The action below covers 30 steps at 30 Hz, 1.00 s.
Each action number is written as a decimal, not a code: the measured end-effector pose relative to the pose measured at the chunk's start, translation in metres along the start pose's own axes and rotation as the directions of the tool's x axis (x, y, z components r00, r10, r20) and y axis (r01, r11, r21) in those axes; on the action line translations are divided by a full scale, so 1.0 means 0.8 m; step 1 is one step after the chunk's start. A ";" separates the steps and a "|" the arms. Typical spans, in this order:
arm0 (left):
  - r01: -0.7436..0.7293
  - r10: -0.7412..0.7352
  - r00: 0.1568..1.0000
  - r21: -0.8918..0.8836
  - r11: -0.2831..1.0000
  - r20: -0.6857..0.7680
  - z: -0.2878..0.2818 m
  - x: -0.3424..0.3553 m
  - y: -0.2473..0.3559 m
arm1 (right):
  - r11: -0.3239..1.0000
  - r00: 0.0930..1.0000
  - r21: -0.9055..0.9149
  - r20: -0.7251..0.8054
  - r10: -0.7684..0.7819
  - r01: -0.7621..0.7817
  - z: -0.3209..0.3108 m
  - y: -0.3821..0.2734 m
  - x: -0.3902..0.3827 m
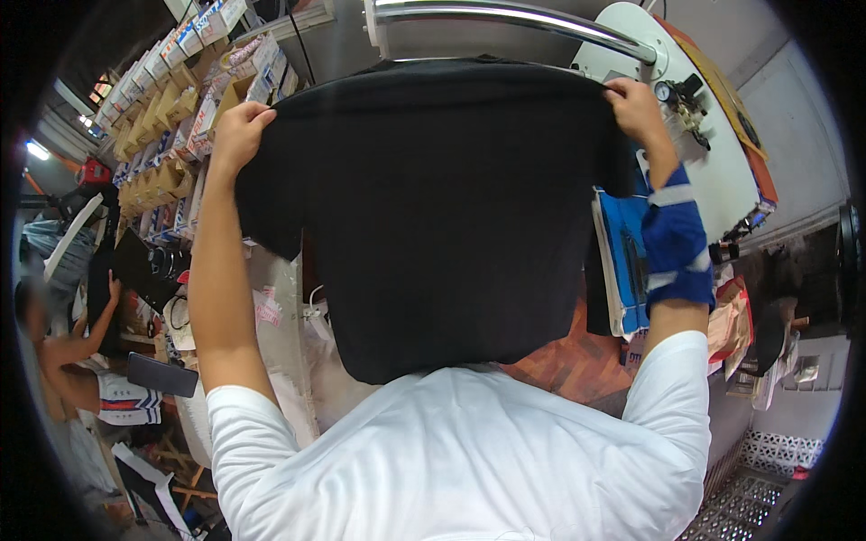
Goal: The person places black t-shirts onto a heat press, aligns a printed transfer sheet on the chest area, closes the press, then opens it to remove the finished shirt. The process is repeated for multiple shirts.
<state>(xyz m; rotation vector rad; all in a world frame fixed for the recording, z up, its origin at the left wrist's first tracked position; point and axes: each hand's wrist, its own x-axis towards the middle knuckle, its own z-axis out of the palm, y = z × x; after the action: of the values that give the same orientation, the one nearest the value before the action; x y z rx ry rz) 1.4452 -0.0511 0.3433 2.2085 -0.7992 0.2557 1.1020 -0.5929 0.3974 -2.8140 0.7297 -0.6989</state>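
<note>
A black T-shirt (442, 207) hangs spread wide between my two hands, its sleeves drooping at both sides and its lower edge down against my chest. My left hand (239, 133) is closed on the shirt's upper left, thumb and fingers pinching the cloth. At the upper right, my right hand (639, 110) pinches the cloth the same way. Both arms are raised and stretched forward, pulling the top edge nearly straight. Around my right forearm is a blue band (677, 239) with pale stripes. The shirt hides most of what lies behind it.
Past the shirt stands a machine with a chrome bar (514, 13), a white side panel (722, 171) and a pressure gauge (665, 91). Stacked boxes (171, 108) fill shelves at left. Another person (68, 361) works at far left. A blue zipped pouch (624, 257) hangs at right.
</note>
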 end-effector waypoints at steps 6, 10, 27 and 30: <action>0.522 -0.521 0.853 0.019 0.853 -0.036 0.160 0.039 -0.096 | 0.878 0.873 -0.067 0.096 0.478 -0.474 0.224 0.032 0.034; 0.686 -0.720 0.694 -0.299 0.663 -0.007 0.232 0.043 -0.127 | 0.447 0.637 0.487 0.350 0.687 -0.750 0.351 0.063 0.044; -0.347 0.314 0.935 0.256 0.902 0.163 0.431 -0.011 0.046 | 0.962 0.931 0.023 0.244 -0.271 0.274 0.423 -0.168 -0.035; -0.246 0.172 0.953 0.306 0.920 0.250 0.411 -0.001 0.027 | 0.984 0.954 -0.008 0.249 -0.168 0.175 0.414 -0.146 -0.021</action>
<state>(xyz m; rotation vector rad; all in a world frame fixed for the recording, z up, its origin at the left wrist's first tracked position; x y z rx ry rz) 1.4100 -0.2982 0.1284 2.4991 -1.1943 0.2724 1.2954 -0.4735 0.1287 -2.9436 0.4603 -0.3491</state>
